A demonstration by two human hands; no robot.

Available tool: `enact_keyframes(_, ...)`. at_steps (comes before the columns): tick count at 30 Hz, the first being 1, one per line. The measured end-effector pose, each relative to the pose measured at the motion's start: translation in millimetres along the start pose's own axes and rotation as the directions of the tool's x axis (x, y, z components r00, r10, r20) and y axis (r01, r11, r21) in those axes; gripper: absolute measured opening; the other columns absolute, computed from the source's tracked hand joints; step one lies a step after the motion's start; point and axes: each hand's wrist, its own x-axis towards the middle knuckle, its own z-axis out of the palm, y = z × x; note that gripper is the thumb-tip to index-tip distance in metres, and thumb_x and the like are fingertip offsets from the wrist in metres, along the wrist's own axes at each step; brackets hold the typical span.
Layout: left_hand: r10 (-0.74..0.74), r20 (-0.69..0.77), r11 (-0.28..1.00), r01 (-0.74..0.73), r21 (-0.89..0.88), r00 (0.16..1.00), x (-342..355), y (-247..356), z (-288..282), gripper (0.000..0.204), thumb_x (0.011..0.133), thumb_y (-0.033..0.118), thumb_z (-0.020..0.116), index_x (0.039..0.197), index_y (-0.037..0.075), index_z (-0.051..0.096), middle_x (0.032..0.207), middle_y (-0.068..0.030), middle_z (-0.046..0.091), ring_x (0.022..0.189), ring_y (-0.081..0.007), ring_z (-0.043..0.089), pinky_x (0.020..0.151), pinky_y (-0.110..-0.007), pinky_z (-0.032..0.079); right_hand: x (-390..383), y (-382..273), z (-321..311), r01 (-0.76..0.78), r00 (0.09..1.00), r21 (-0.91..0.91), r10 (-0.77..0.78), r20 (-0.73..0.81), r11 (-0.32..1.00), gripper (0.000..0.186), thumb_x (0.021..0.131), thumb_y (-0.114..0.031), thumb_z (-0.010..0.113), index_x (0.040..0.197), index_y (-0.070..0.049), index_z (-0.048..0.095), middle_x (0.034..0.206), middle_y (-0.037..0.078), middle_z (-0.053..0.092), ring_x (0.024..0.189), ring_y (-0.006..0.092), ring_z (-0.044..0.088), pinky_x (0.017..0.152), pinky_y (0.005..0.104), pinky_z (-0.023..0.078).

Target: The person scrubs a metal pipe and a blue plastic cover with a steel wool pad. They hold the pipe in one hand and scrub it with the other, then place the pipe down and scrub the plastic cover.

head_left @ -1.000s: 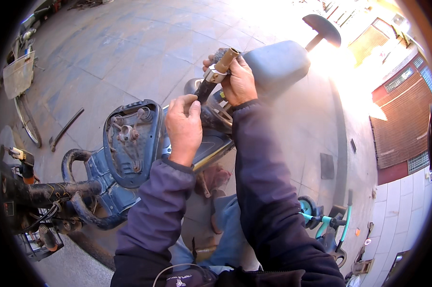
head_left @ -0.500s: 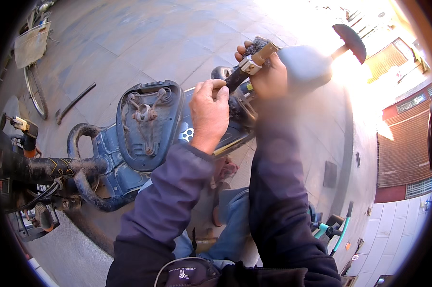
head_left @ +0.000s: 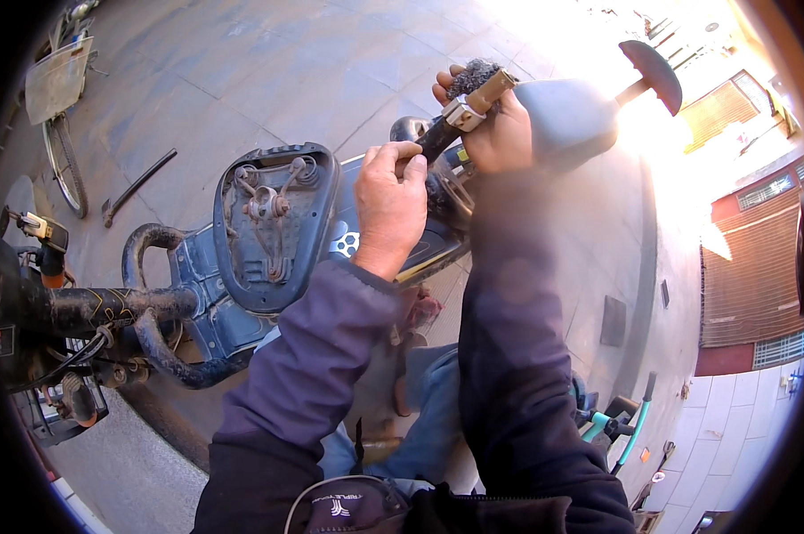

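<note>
While both forearms reach up from the lower edge, the left hand (head_left: 391,209) sits at twelve o'clock, back uppermost and wrist bent slightly, thumb and fingers pinching the black lower end of a post (head_left: 437,140). Just beyond, at one o'clock, the right hand (head_left: 501,141) cups the post's brown end (head_left: 493,91) from beneath, fingers curled around dark wire wool (head_left: 474,76) that seems to touch it; the right wrist is blurred. Slanting up toward one o'clock, the post carries a silver clamp (head_left: 463,114) below that brown end. Scouring the brown end looks like the step in hand; another stroke would call for a steady left pinch and the wool wrapped closely round the tube.

Past the hands, at ten o'clock, a dark seat shell (head_left: 323,209) shows its underside; a rounded grey box (head_left: 566,120) stands at two. Farther off, toward ten, a black bar (head_left: 144,185) lies near a bicycle wheel (head_left: 64,165).
</note>
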Motion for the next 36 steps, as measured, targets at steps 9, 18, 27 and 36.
enact_keyframes(9, 0.004, 0.024, 1.000, -0.004, 0.022, 1.000, -1.2, -1.9, 4.4, 0.014, 0.087, 0.007, 0.065, 0.098, -0.001, 0.067, 0.094, -0.0122, 0.063, 0.082, -0.0237, 0.067, 0.076, -0.034, 0.052, -49.9, -12.5, -5.5, 0.245, 0.945, -0.414, -0.312, -0.101, 0.877, 0.026, 0.101, -0.020, 0.054, 0.116, 0.001, 0.058, 0.110, 0.011, 0.064, 0.095, 0.0186, 0.066, 0.078, 0.0374, 0.060)
enact_keyframes(18, -0.006, 0.019, 1.000, 0.006, 0.027, 1.000, -0.3, -5.9, 3.0, 0.015, 0.087, 0.008, 0.065, 0.099, -0.001, 0.068, 0.094, -0.0125, 0.063, 0.081, -0.0226, 0.066, 0.075, -0.033, 0.052, -49.6, -1.9, -6.4, 0.258, 0.922, -0.577, -0.376, -0.093, 0.775, 0.030, 0.100, -0.019, 0.055, 0.119, 0.004, 0.057, 0.108, 0.009, 0.064, 0.097, 0.0177, 0.064, 0.082, 0.0338, 0.057)
enact_keyframes(27, -0.009, 0.030, 0.998, 0.007, 0.058, 1.000, 0.5, -9.6, 3.1, 0.015, 0.088, 0.010, 0.066, 0.099, -0.001, 0.068, 0.095, -0.0120, 0.064, 0.082, -0.0221, 0.067, 0.076, -0.033, 0.052, -81.3, -21.0, -2.3, 0.231, 0.867, -0.662, -0.460, -0.193, 0.713, 0.042, 0.096, -0.029, 0.065, 0.120, 0.003, 0.056, 0.099, 0.006, 0.064, 0.087, 0.0111, 0.059, 0.076, 0.0251, 0.050)
enact_keyframes(36, -0.003, 0.011, 0.997, 0.002, 0.076, 1.000, 4.1, -19.5, -8.6, 0.014, 0.089, 0.009, 0.064, 0.100, 0.000, 0.068, 0.096, -0.0103, 0.065, 0.084, -0.0193, 0.067, 0.076, -0.031, 0.052, -56.3, -14.8, 28.6, 0.478, 0.687, -0.776, -0.726, 0.038, 0.412, 0.044, 0.083, -0.022, 0.078, 0.117, -0.001, 0.060, 0.105, 0.011, 0.061, 0.093, 0.0184, 0.062, 0.079, 0.0313, 0.051)
